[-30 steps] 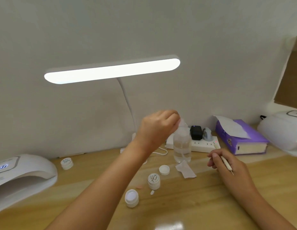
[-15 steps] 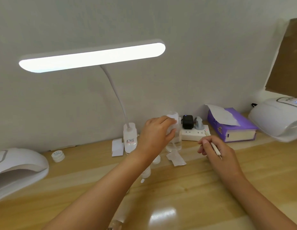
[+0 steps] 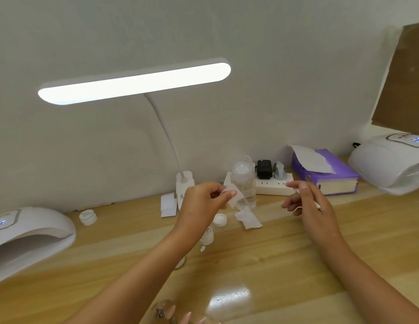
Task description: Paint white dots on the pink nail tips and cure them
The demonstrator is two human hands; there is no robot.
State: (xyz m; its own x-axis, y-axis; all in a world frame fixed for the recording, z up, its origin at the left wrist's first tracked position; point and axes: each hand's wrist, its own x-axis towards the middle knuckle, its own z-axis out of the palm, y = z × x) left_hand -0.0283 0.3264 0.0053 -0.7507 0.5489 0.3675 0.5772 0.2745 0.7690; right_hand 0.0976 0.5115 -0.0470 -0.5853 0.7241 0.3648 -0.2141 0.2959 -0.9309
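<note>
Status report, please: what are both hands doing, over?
Left hand pinches white wipe. Right hand holds dotting tool. Pink nail tips near bottom edge, untouched.

- Pink nail tips: at the near edge of the worktop, centre. They are cut off by the frame and blurred, so the count cannot be told.
- Dotting tool: a thin white stick with a dark pointed end, held in the right hand above the worktop, right of centre. The point is angled down to the right.
- Labelled white jar: upright at centre, partly hidden.
- White lid: lying just beyond the jar.
- Left curing lamp: a white dome at the left edge, display lit blue.
- Right curing lamp: a white dome at the far right, display lit blue.
</note>
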